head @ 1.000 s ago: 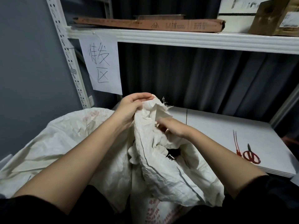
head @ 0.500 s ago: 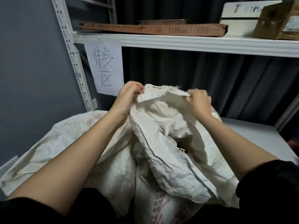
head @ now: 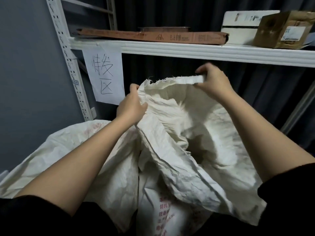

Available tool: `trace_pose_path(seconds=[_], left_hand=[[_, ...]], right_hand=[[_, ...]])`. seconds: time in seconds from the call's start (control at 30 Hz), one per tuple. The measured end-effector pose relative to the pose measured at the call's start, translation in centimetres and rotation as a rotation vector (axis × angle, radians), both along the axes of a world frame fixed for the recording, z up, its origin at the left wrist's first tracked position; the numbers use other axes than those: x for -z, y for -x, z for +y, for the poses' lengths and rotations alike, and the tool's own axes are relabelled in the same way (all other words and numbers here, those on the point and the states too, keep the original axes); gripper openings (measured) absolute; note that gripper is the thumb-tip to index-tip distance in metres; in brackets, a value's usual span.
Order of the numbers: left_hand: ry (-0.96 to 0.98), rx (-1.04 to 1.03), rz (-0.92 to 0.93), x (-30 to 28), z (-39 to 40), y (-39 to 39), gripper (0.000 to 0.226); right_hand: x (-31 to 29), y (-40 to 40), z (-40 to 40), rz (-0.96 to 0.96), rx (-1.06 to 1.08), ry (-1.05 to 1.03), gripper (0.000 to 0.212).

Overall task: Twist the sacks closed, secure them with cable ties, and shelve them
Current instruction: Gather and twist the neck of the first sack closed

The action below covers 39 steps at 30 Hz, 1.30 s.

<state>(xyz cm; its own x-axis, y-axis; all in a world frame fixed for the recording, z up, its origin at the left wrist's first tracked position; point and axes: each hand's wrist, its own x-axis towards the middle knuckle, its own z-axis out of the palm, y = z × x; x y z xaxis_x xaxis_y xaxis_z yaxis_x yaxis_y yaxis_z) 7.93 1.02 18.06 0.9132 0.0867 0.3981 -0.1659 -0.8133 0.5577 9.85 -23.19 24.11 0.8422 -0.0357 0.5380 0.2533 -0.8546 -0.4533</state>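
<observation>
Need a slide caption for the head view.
Both hands, left and right, grip the open sack rim below a shelf.

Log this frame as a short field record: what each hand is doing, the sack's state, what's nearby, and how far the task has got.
left hand: grips the left side of the sack's mouth
right hand: pinches the rim on the right
sack: white, crumpled, mouth spread open, not twisted
second sack: lies to the left
shelf: above, holding a flat carton and boxes
sign: handwritten sheet hanging from the shelf
cable tie: none in view
stage: closing not yet begun
</observation>
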Motion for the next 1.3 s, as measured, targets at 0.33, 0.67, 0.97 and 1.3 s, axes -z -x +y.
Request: trace_pose_path(seconds=[0.33,0.67,0.97,1.3], left_hand=[[-0.629,-0.148,-0.149,-7.2,0.8,0.1,0.052],[-0.23,0.101,0.465,-5.7,0.9,-0.9,0.044],[0.548,0.225,0.44,-5.1,-0.3,-1.0,0.041],[0.329,0.354,0.459,3.3,-0.5,0.4,0.059]], right_hand=[[2.9,0.1,-5.3,0.437,0.0,0.02,0.02],[2.6,1.3,-2.5,0.026,0.258,0.243,0.036],[3.3,8.2,7.3,0.568,-0.327,0.296,0.038],[-1.7,4.2,2.7,0.089,-0.18,-0.025,0.024]])
